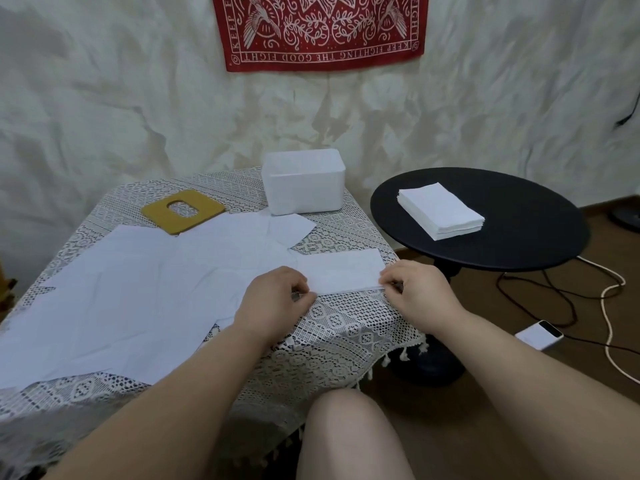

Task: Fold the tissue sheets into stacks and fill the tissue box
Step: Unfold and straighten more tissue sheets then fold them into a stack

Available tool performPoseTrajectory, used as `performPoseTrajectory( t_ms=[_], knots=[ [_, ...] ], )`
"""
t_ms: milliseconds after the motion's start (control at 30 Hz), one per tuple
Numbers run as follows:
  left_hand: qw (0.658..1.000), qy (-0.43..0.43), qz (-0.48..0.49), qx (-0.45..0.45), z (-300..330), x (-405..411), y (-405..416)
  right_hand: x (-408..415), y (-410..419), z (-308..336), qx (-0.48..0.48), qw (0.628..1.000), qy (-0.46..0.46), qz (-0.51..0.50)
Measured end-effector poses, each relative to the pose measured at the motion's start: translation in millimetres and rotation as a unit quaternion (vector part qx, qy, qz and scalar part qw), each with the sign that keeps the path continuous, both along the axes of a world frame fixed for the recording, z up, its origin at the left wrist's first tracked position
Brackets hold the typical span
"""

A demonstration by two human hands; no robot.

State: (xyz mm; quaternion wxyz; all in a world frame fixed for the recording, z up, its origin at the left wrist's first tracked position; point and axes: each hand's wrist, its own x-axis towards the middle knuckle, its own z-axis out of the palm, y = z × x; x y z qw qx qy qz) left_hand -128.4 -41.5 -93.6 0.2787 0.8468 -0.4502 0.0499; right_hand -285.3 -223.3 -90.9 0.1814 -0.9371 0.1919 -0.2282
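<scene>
Folded tissue sheet (341, 274) pinched at either end by left hand (277, 295) and right hand (414, 289), below bandana (320, 29) lettered "KEEP FIGHTING THE GOOD FIGHT"

sheets (104, 299): cut by frame edge, far left of left hand (277, 296) | fingertips of both hands: curled under, hidden | folded sheet (341, 273) ends: covered by both hands | red cloth (322, 29): top cropped

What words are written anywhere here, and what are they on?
"KEEP FIGHTING THE GOOD FIGHT": upside down along the bottom border of the red cloth on the wall.
"KEEP FI...": its left border, cut off.
"...FIGHT": its right border, cut off.
Nothing readable on the tissue box or lid.
</scene>
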Motion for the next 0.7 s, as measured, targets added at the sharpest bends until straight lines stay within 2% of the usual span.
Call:
performPoseTrajectory(
  t_ms=[200,433,567,700],
  knots=[
    [1.000,0.000,-0.015,0.026,5.1,2.3,-1.2,-1.2,-2.7,5.3,-0.005,0.999,0.040,0.004],
    [0.982,-0.111,-0.054,0.145,22.1,3.5,-6.2,3.0,-4.2,11.7,-0.020,0.997,0.075,0.014],
    [0.986,-0.102,-0.036,0.125,23.7,2.7,-7.6,5.2,-3.1,14.6,-0.042,0.995,0.089,0.007],
    [0.990,-0.102,-0.022,0.095,24.5,2.7,-8.3,8.2,-5.8,17.2,-0.119,0.987,0.109,0.008]
  ],
)
